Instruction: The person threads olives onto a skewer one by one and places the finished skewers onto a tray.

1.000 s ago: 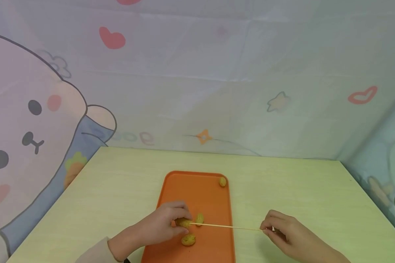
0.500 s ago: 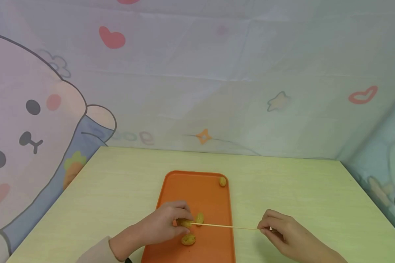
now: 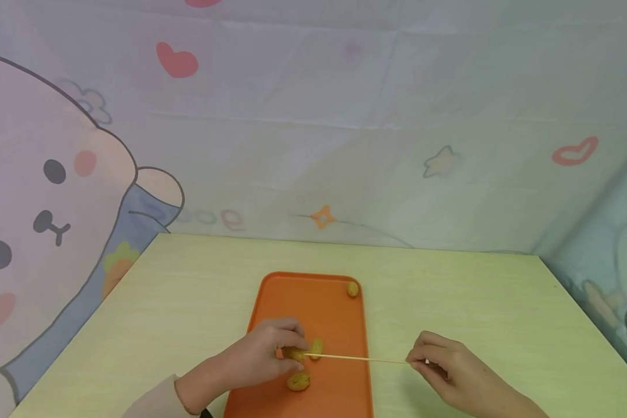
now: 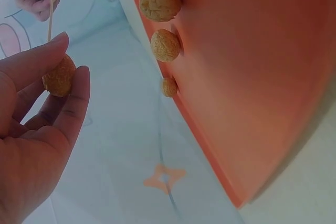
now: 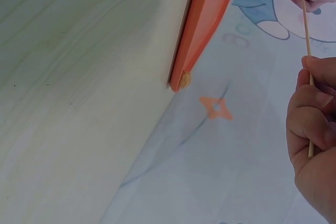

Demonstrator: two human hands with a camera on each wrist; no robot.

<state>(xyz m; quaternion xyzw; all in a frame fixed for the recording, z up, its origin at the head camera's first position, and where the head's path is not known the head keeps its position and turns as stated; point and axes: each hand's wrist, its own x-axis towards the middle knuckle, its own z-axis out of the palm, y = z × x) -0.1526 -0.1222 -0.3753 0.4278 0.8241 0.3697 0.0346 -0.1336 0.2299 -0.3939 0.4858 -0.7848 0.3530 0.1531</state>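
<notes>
My left hand point(image 3: 263, 355) pinches a golden-brown, wrinkled ball point(image 4: 59, 76) between thumb and fingers, raised over the orange tray point(image 3: 313, 307). A thin bamboo skewer point(image 3: 350, 357) runs almost level between the two hands, its far end meeting the side of that ball. Off the tray's right side, my right hand point(image 3: 451, 371) grips the other end of the skewer with curled fingers. In the right wrist view the skewer's tail lies along the palm. On the tray rest an oval wrinkled ball point(image 3: 316, 348) and a similar near ball point(image 3: 298, 381).
A smaller-looking ball point(image 3: 352, 289) lies in the tray's far right corner. The tray has a low raised rim and stands on a pale wooden table point(image 3: 449, 290). Behind the table hangs a printed cloth point(image 3: 292, 151) with a bear and hearts.
My right hand has moved slightly left, toward the left hand, and the visible stretch of skewer is a little shorter. My left hand and the ball have shifted very slightly right.
</notes>
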